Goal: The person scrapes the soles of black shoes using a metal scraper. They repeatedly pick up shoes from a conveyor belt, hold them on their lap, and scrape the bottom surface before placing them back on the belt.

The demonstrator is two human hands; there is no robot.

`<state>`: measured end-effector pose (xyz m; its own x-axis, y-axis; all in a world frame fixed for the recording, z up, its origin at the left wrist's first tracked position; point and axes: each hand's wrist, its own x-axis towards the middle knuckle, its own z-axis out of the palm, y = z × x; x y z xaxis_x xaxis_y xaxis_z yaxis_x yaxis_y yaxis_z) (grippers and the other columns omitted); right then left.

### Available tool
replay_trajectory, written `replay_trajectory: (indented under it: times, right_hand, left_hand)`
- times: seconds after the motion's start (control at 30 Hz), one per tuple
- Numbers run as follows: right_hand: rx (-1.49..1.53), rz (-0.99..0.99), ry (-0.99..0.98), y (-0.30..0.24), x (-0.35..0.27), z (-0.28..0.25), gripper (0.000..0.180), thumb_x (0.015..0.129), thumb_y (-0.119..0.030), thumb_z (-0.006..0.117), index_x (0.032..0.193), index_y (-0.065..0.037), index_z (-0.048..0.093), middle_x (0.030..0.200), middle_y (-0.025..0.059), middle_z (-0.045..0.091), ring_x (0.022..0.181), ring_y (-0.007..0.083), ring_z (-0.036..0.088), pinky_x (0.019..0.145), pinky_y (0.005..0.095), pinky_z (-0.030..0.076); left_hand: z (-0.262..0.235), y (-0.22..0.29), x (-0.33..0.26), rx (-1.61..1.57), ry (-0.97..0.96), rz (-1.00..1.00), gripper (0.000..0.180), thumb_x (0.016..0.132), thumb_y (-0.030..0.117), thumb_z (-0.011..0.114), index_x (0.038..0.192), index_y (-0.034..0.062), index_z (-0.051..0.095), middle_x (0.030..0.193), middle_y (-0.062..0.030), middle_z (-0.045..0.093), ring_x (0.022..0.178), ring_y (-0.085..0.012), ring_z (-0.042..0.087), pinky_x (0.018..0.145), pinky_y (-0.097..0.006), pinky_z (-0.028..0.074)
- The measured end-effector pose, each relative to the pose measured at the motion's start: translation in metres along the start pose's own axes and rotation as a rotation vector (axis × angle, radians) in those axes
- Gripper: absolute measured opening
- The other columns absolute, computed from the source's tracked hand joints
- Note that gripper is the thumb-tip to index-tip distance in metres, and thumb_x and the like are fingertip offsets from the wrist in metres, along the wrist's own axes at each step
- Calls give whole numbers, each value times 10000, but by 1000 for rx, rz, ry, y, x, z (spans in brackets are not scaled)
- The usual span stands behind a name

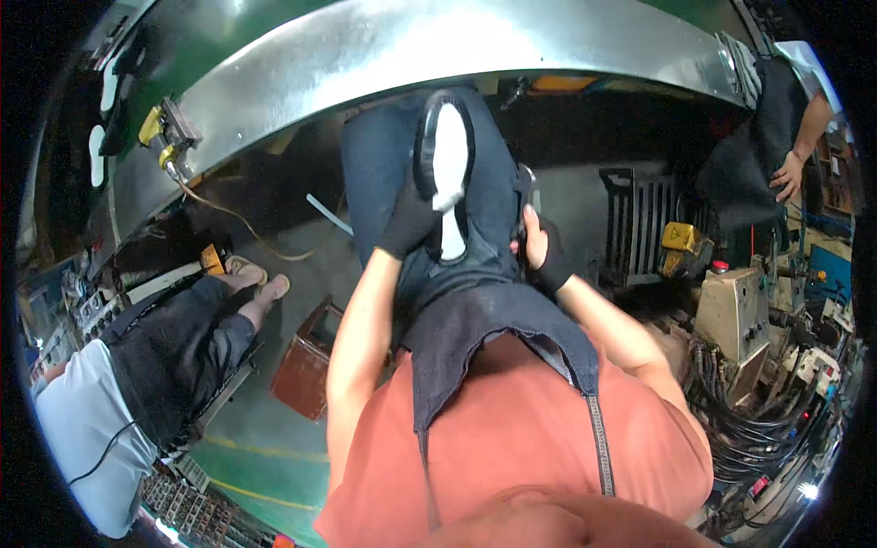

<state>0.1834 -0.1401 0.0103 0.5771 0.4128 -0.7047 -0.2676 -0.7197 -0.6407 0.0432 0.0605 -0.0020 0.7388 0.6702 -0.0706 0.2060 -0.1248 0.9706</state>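
A black shoe (450, 146) with a long white underside facing up lies along my lap, its toe pointing toward the metal bench. My left hand (411, 219), in a black fingerless glove, is closed round the shoe's left side at the middle, with fingertips over the white surface. Beside my right thigh is my right hand (548, 256), gloved the same way, thumb up and fingers curled. It seems closed on a dark thing with a shiny end (527, 178), mostly hidden by my leg, whose kind I cannot make out.
A curved metal bench (301, 68) spans the front, with a yellow corded tool (163, 137) at its left. A person (174, 365) sits at left near a brown stool (306, 365). Right are a black slatted crate (635, 219), machine boxes (735, 310), hoses and another person's hand (787, 176).
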Motion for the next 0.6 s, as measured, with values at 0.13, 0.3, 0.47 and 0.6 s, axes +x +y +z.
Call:
replay_trajectory:
  times: [0.13,0.3,0.47,0.6]
  right_hand:
    - [54,-185,6,-6,-5,-4,589,989,-526,293,858,-16,558,638,69,508,502,151,549,516,305,419]
    - [-74,-8,-56,12,-7,-2,606,969,-576,271,879,-55,567,574,78,535,480,156,543,510,309,417]
    - [-44,156,-123,1,17,15,724,920,-659,287,846,-8,595,539,90,551,476,186,545,525,324,441]
    - [-190,56,-196,-57,55,20,736,935,-631,299,932,46,588,570,109,590,518,200,620,526,328,481]
  left_hand:
    - [-15,-27,-5,-364,-247,-295,326,883,186,624,1154,15,566,1099,-55,628,964,-164,605,880,-316,470]
    - [-2,-47,13,-1071,-42,-689,314,921,175,563,1202,35,577,1096,-32,626,974,-130,596,872,-273,467]
    - [-39,121,201,-921,-276,-545,398,941,261,542,1273,43,515,1054,-26,629,939,-141,600,851,-290,471]
    - [-55,167,295,-564,-259,-20,337,861,129,618,1189,79,561,1013,-39,628,965,-141,576,870,-286,466]
